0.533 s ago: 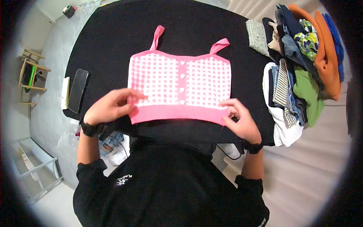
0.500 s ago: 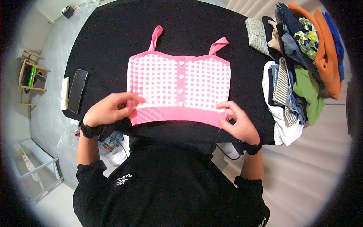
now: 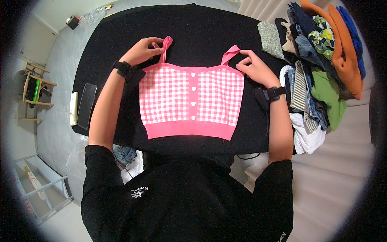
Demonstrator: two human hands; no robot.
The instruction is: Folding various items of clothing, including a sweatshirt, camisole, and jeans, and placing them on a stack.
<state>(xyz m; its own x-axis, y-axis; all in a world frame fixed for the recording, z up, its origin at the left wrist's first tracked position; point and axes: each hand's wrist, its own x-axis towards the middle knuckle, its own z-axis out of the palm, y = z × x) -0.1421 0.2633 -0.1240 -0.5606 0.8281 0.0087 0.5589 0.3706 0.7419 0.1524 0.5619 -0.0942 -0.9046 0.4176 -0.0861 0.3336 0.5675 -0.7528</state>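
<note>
A pink and white gingham camisole top lies flat, front side up, on the black-covered table. Heart-shaped white buttons run down its pink middle band, and a plain pink ribbed band forms the hem. My left hand is at the left shoulder strap, its fingertips touching the strap's side with thumb and forefinger apart. At the right strap, my right hand has its forefinger beside the strap's upper end and its thumb lower, near the top's corner. A gap shows between those fingers.
Folded clothes lie along the table's right side, with an orange garment and a green one among them. A dark phone and a slim white object rest at the left edge. A wooden chair stands beyond.
Both hands have moved from the hem corners up to the shoulder straps. The top lies slightly lower in view, its hem straighter and the straps shifted a little.
</note>
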